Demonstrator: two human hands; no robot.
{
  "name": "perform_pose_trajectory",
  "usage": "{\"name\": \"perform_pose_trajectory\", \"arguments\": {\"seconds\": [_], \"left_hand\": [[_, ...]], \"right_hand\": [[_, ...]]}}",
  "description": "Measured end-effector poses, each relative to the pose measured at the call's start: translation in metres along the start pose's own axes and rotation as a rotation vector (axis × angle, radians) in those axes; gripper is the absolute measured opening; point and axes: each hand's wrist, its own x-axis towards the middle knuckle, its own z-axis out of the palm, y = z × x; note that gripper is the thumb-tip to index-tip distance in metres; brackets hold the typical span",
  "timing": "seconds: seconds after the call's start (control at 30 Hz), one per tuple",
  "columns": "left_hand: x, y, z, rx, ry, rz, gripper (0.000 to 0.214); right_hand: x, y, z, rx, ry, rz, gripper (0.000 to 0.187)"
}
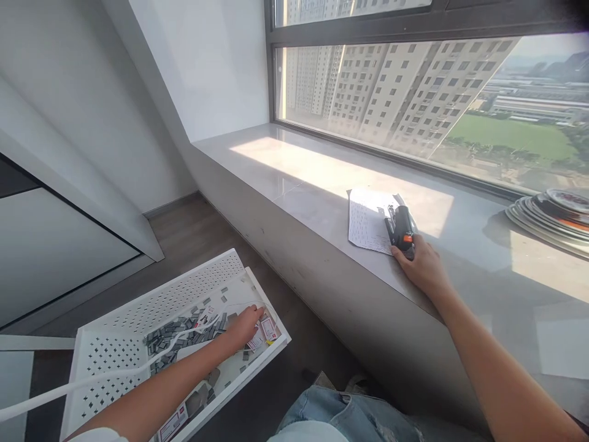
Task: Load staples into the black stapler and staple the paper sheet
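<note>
Beside a wide window (pixel 414 92) overlooking apartment blocks, a seated person's two bare hands are seen stretched in opposite directions. The right hand (pixel 423 267) is laid palm down on the pale stone surface (pixel 299 178) below the glass. Its fingers (pixel 399 253) are held close together and pressed against the near end of a black stapler with an orange part (pixel 401 230). Whether the stapler is actually gripped cannot be told. The stapler stands on the near right corner of a printed sheet of paper (pixel 368 221), which lies half in sunlight.

The left hand (pixel 243 328) is lowered into a white perforated tray (pixel 184 288) set over the wooden floor (pixel 193 230). Its fingers (pixel 257 314) are kept together and bent downward onto a scatter of grey staple strips (pixel 170 344), just beside a small red-and-white box (pixel 267 328). Whether anything is pinched there cannot be told. A white cord (pixel 92 377) is draped across the tray toward the hand.

A stack of plates (pixel 547 215) is seen at the far right of the surface, well apart from the stapler. Torn blue jeans (pixel 350 417) are visible at the lower edge.
</note>
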Motion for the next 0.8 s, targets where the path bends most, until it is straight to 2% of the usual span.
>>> {"name": "perform_pose_trajectory", "arguments": {"seconds": [0.27, 0.5, 0.57, 0.67, 0.8], "left_hand": [[-0.004, -0.007, 0.003, -0.045, 0.010, -0.041, 0.028], [-0.006, -0.013, 0.001, -0.177, 0.101, -0.037, 0.014], [-0.008, -0.013, 0.000, -0.335, 0.157, -0.035, 0.012], [-0.011, -0.013, 0.000, -0.790, 0.206, -0.067, 0.036], [-0.015, -0.015, 0.003, -1.309, 0.124, -0.109, 0.053]], "right_hand": [[0.001, 0.003, 0.000, 0.013, -0.006, -0.011, 0.034], [0.000, 0.003, 0.000, 0.022, 0.004, -0.021, 0.035], [0.000, 0.003, 0.000, 0.029, 0.003, -0.013, 0.035], [0.000, 0.003, 0.000, 0.032, 0.001, -0.001, 0.035], [0.000, 0.003, 0.000, 0.029, 0.008, -0.012, 0.035]]}}
